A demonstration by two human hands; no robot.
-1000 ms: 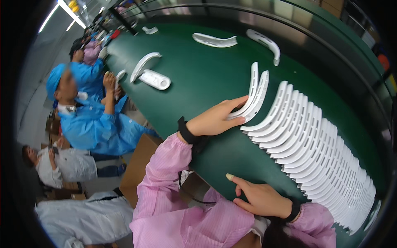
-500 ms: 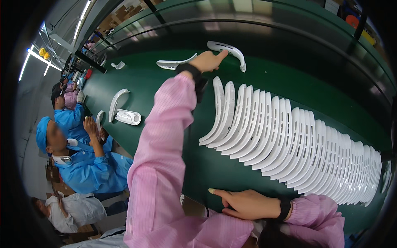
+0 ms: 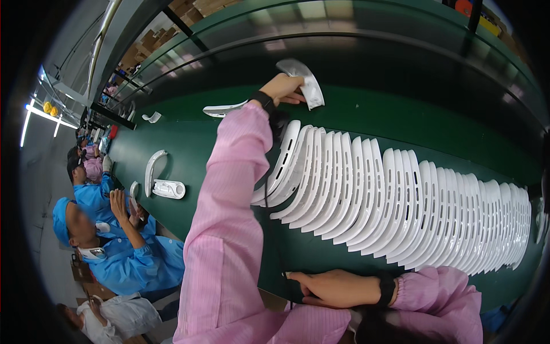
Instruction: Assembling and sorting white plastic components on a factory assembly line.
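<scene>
My left hand (image 3: 282, 90) reaches over the green table and grips a curved white plastic piece (image 3: 311, 89) by its inner side. The piece stands tilted, its smooth face turned up. Some of my fingers are hidden behind it. Below it, a long row of similar curved white slotted pieces (image 3: 366, 189) stands packed edge to edge, running to the right. My right hand (image 3: 338, 288) rests at the near table edge below the row, index finger stretched out and other fingers bent. Nothing shows in it.
Another curved white piece (image 3: 224, 109) lies left of my left hand. Further left lie a curved strip (image 3: 153, 172) and a white oblong housing (image 3: 169, 189). A co-worker in blue (image 3: 123, 246) sits at the left, hands raised. A dark rail (image 3: 355, 34) runs along the far side.
My left hand has closed on the far curved piece and tipped it. Pieces at the row's left end now lean differently. The view has shifted slightly; my right hand stays almost in place.
</scene>
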